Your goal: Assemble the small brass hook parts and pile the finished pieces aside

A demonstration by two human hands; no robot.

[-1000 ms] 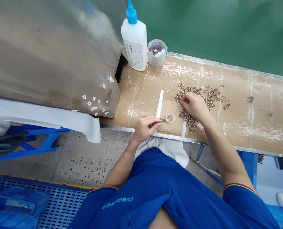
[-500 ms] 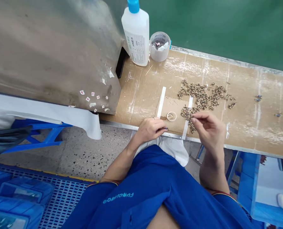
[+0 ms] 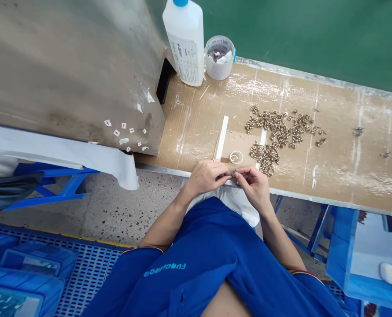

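My left hand (image 3: pixel 209 176) rests at the near edge of the cardboard-covered bench, thumb and finger pinched on a small dark bluish piece, mostly hidden. Close against it, my right hand (image 3: pixel 253 185) pinches a small brass-coloured metal piece (image 3: pixel 234 172) with a ring-like end. The fingertips of both hands nearly meet. Just beyond them stands a small clear round cup (image 3: pixel 236 157) with a thin stick in it, on a flat cardboard piece (image 3: pixel 240 141). A heap of similar brass-coloured metal pieces (image 3: pixel 277 127) spreads out behind and to the right.
A white bottle (image 3: pixel 186 48) and a tape roll (image 3: pixel 220 59) holding scraps stand at the back. A metal panel (image 3: pixel 83 79) rises at left. Several bluish pieces (image 3: pixel 357 131) lie far right. Blue crates (image 3: pixel 20 286) sit below left, and a blue bin (image 3: pixel 339 251) below right.
My right hand has moved left from the heap to my left hand, bringing a small brass-coloured piece. My left hand stays nearly in place. The view has shifted slightly.
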